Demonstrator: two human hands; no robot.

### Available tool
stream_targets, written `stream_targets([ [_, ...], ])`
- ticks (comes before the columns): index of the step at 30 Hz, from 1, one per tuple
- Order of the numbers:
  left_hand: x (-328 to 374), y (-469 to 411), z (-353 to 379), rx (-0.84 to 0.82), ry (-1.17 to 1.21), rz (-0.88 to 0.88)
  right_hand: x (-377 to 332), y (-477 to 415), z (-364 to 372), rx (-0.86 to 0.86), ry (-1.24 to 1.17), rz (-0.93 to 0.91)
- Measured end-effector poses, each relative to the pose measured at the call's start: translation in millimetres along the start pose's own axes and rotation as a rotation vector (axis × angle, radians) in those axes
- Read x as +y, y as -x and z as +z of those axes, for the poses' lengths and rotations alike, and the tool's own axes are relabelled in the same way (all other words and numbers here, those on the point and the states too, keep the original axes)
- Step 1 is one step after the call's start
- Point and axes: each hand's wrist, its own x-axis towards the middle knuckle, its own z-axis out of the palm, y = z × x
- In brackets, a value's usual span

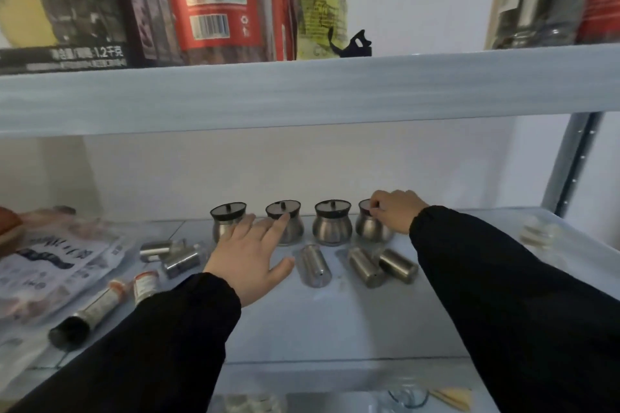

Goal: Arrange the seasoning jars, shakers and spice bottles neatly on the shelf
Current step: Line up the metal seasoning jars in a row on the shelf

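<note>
Rightmost jar (370,230): lid mostly hidden under right hand (397,211); left hand (250,255) covers part of second jar (296,231); upper-shelf packets (208,0) cut off by top edge; spice bottle (146,285) label too blurred to read.

Four steel seasoning jars (332,226) stand at twelve o'clock. Five steel shakers (313,265) lie below them, two toward nine o'clock, three toward three. Two spice bottles (146,285) lie at eight o'clock.
</note>
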Motion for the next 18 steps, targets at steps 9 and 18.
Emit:
stream_targets([
  [9,20,-12,-1,-0.026,0.024,0.043,2,13,-4,-0.004,-0.307,0.022],
  [18,16,-9,-5,0.041,0.049,-0.001,8,-2,-6,-0.06,-0.048,-0.027],
])
